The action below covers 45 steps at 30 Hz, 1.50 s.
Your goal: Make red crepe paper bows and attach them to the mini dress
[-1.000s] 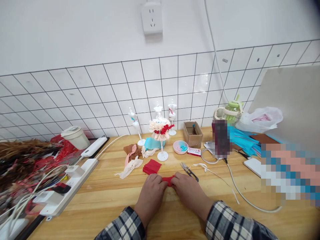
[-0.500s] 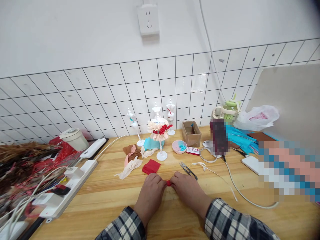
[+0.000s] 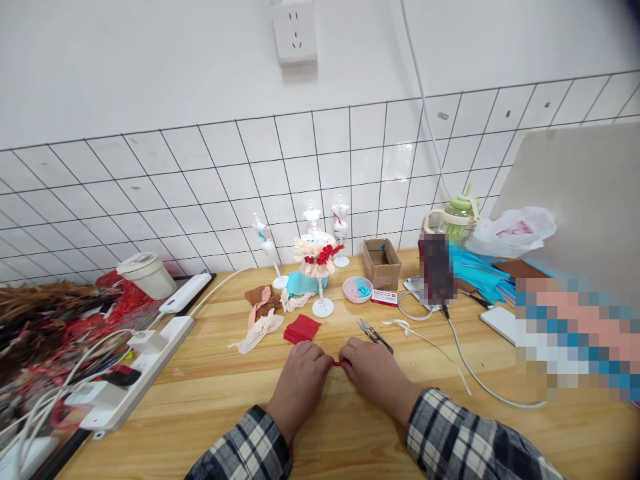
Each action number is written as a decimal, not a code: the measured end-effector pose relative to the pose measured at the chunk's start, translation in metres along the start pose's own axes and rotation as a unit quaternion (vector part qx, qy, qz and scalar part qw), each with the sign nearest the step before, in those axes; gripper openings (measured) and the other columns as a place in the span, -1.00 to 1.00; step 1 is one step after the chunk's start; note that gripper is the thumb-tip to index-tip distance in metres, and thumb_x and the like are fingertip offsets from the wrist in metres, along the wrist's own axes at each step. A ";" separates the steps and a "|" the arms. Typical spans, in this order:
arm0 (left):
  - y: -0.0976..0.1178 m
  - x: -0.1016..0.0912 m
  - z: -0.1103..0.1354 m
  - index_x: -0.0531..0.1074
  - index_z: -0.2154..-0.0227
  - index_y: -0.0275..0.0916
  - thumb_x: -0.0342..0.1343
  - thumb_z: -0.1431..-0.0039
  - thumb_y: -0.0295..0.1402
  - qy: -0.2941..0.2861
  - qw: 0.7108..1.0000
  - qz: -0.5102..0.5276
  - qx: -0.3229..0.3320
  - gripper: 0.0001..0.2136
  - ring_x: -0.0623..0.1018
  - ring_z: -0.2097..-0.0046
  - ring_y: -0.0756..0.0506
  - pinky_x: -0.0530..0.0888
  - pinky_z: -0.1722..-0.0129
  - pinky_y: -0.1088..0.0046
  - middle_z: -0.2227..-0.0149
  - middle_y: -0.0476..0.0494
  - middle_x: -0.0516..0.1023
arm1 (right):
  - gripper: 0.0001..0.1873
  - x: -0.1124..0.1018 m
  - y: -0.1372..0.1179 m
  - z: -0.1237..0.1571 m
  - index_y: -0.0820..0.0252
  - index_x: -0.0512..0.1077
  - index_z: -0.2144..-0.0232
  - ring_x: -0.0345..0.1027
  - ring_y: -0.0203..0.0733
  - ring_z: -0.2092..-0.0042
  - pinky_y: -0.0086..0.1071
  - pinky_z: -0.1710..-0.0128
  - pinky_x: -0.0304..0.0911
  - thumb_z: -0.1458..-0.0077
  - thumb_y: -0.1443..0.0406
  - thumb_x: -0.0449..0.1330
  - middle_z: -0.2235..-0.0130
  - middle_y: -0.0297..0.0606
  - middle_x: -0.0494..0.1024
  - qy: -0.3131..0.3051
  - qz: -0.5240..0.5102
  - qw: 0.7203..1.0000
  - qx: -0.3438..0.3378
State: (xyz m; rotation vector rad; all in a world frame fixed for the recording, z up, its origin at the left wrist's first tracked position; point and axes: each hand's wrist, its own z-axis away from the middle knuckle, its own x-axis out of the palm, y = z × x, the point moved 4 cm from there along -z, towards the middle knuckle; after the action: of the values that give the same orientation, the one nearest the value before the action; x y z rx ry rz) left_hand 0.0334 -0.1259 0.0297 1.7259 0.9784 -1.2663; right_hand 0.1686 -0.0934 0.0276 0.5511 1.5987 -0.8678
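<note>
A narrow red fabric strip (image 3: 337,363) stretches between my fingertips, low over the wooden table. My left hand (image 3: 301,379) pinches its left end and my right hand (image 3: 371,368) pinches the other; most of it is hidden by my fingers. Just beyond my left hand lies a folded red cloth (image 3: 302,329). Small thread snips (image 3: 374,335) rest beyond my right hand. Farther back, a white miniature dress form (image 3: 321,267) wears a peach ruffled skirt with a red bow. Cream fabric scraps (image 3: 260,331) lie to the left of the red cloth.
More small dress forms (image 3: 341,230) stand by the wall. A pink dish (image 3: 357,290) and cardboard box (image 3: 382,264) sit at the back. On the left are a power strip (image 3: 145,373) and piled feathery material (image 3: 35,340); a white cable (image 3: 467,357) curves at right.
The red fabric between my fingers looks thinner now, and the gap between my hands is slightly wider. The camera view has shifted a little.
</note>
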 end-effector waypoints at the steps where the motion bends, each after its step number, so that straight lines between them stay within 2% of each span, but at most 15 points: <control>1: 0.001 -0.002 0.000 0.48 0.38 -0.20 -0.05 -0.25 -0.42 0.001 1.000 0.009 0.000 -0.80 0.41 0.21 -0.12 0.35 0.15 0.26 0.35 -0.12 0.48 | -0.76 -0.001 -0.001 0.000 0.14 0.44 0.30 0.42 -0.21 0.24 -0.41 0.35 0.18 -0.23 0.31 -0.03 0.27 -0.26 0.50 0.001 0.002 1.000 0.000; 4: 0.007 -0.011 0.001 0.46 0.20 -0.18 0.01 -0.20 -0.39 0.025 0.999 0.037 0.006 -0.83 0.38 0.00 -0.18 0.25 -0.06 0.12 0.12 -0.16 0.49 | -0.76 -0.002 -0.004 0.002 0.19 0.44 0.29 0.41 -0.21 0.24 -0.43 0.35 0.17 -0.23 0.30 -0.03 0.27 -0.23 0.50 0.004 0.015 1.000 -0.013; 6: 0.009 -0.014 0.002 0.39 0.05 -0.15 0.08 -0.14 -0.34 0.038 0.998 0.042 0.007 -0.71 0.29 -0.13 -0.23 0.09 -0.16 -0.02 -0.04 -0.17 0.42 | -0.76 -0.003 -0.007 0.004 0.20 0.43 0.26 0.40 -0.20 0.24 -0.42 0.34 0.17 -0.24 0.30 -0.04 0.27 -0.21 0.50 0.008 0.024 0.999 -0.031; 8: 0.010 -0.014 0.003 0.40 0.07 -0.11 0.09 -0.13 -0.31 0.042 0.999 0.033 0.006 -0.72 0.24 -0.18 -0.26 -0.02 -0.18 -0.12 -0.08 -0.15 0.41 | -0.77 -0.002 -0.009 0.005 0.20 0.42 0.26 0.39 -0.19 0.24 -0.41 0.34 0.17 -0.24 0.30 -0.04 0.27 -0.21 0.49 0.014 0.026 0.998 -0.050; 10: 0.010 -0.014 0.004 0.48 0.22 -0.10 0.05 -0.17 -0.34 0.051 0.998 0.019 0.008 -0.84 0.24 -0.19 -0.27 -0.08 -0.17 -0.17 -0.05 -0.11 0.44 | -0.77 -0.001 -0.009 0.006 0.20 0.41 0.27 0.38 -0.19 0.25 -0.40 0.35 0.17 -0.25 0.31 -0.04 0.27 -0.22 0.49 0.018 0.027 0.998 -0.060; 12: 0.011 -0.014 0.004 0.51 0.32 -0.10 0.02 -0.19 -0.38 0.064 0.998 0.006 0.012 -0.85 0.25 -0.19 -0.26 -0.11 -0.17 -0.20 -0.01 -0.10 0.47 | -0.76 0.000 -0.009 0.007 0.20 0.42 0.28 0.38 -0.18 0.26 -0.39 0.36 0.17 -0.25 0.31 -0.05 0.28 -0.21 0.48 0.016 0.031 0.997 -0.064; 18: 0.013 -0.016 0.003 0.52 0.38 -0.13 0.02 -0.19 -0.41 0.078 0.997 0.004 0.014 -0.84 0.31 -0.13 -0.24 -0.09 -0.16 -0.19 0.10 -0.11 0.51 | -0.74 -0.001 -0.008 0.006 0.19 0.42 0.30 0.38 -0.17 0.26 -0.38 0.35 0.18 -0.25 0.32 -0.06 0.29 -0.22 0.49 0.014 0.028 0.998 -0.061; 21: 0.008 -0.015 0.003 0.51 0.41 -0.14 -0.01 -0.21 -0.42 0.076 0.997 0.023 0.007 -0.81 0.34 -0.10 -0.21 0.03 -0.16 -0.09 0.15 -0.09 0.52 | -0.74 -0.006 -0.003 0.005 0.16 0.44 0.31 0.38 -0.20 0.23 -0.40 0.28 0.20 -0.26 0.28 -0.05 0.30 -0.25 0.50 0.025 -0.012 0.998 -0.056; 25: -0.006 -0.016 0.005 0.51 0.40 -0.15 0.00 -0.19 -0.43 0.089 0.994 0.065 -0.026 -0.82 0.38 -0.03 -0.17 0.27 -0.06 0.14 0.17 -0.11 0.51 | -0.77 -0.020 0.031 0.003 0.09 0.40 0.16 0.37 -0.24 0.19 -0.41 0.20 0.21 -0.24 0.22 -0.01 0.21 -0.29 0.50 0.124 -0.112 0.986 0.011; 27: -0.012 -0.018 0.006 0.51 0.38 -0.14 -0.01 -0.20 -0.42 0.099 0.990 0.085 -0.045 -0.82 0.41 0.02 -0.16 0.27 -0.05 0.13 0.20 -0.11 0.53 | -0.74 -0.026 0.055 0.001 0.12 0.39 0.12 0.36 -0.22 0.16 -0.38 0.17 0.21 -0.24 0.22 -0.03 0.19 -0.26 0.50 0.176 -0.129 0.974 0.066; 29: -0.015 -0.021 0.007 0.51 0.35 -0.12 -0.02 -0.21 -0.41 0.107 0.988 0.097 -0.062 -0.81 0.44 0.06 -0.16 0.20 -0.10 0.06 0.26 -0.08 0.56 | -0.75 -0.029 0.072 0.000 0.15 0.40 0.13 0.32 -0.18 0.10 -0.34 0.09 0.18 -0.22 0.24 0.00 0.16 -0.23 0.49 0.197 -0.116 0.970 0.082; 32: -0.015 -0.024 0.007 0.51 0.36 -0.09 0.00 -0.21 -0.38 0.105 0.986 0.099 -0.080 -0.82 0.46 0.09 -0.15 0.08 -0.14 -0.05 0.32 -0.01 0.58 | -0.76 -0.028 0.079 -0.001 0.13 0.45 0.19 0.26 -0.17 0.05 -0.32 0.02 0.12 -0.18 0.33 0.01 0.13 -0.25 0.47 0.169 -0.082 0.981 0.046; 36: -0.015 -0.022 0.007 0.51 0.38 -0.09 0.01 -0.19 -0.39 0.086 0.987 0.102 -0.087 -0.83 0.47 0.15 -0.13 0.08 -0.12 -0.04 0.34 0.02 0.58 | -0.73 -0.025 0.075 -0.001 0.10 0.48 0.22 0.24 -0.17 0.04 -0.29 0.00 0.05 -0.11 0.42 0.03 0.13 -0.28 0.47 0.129 -0.039 0.991 0.025; 39: -0.017 -0.021 0.006 0.51 0.39 -0.11 0.01 -0.19 -0.39 0.082 0.988 0.105 -0.084 -0.82 0.47 0.17 -0.12 0.10 -0.12 -0.02 0.35 -0.01 0.58 | -0.76 -0.023 0.075 -0.001 0.08 0.49 0.28 0.23 -0.15 0.04 -0.28 0.03 0.03 -0.13 0.40 0.05 0.13 -0.29 0.47 0.115 -0.014 0.993 0.031; 45: -0.019 -0.020 0.005 0.50 0.40 -0.11 0.03 -0.18 -0.39 0.073 0.988 0.115 -0.075 -0.85 0.47 0.18 -0.12 0.11 -0.13 0.03 0.34 0.00 0.57 | -0.82 -0.017 0.075 -0.004 0.14 0.43 0.35 0.26 -0.15 0.09 -0.31 0.13 0.04 -0.21 0.32 0.03 0.18 -0.27 0.46 0.129 0.032 0.991 0.021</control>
State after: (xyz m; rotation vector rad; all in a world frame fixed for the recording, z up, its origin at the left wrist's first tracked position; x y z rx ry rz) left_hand 0.0103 -0.1260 0.0453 1.7730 0.9037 -0.9074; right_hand 0.2263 -0.0428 0.0272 0.7660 1.7891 -0.8073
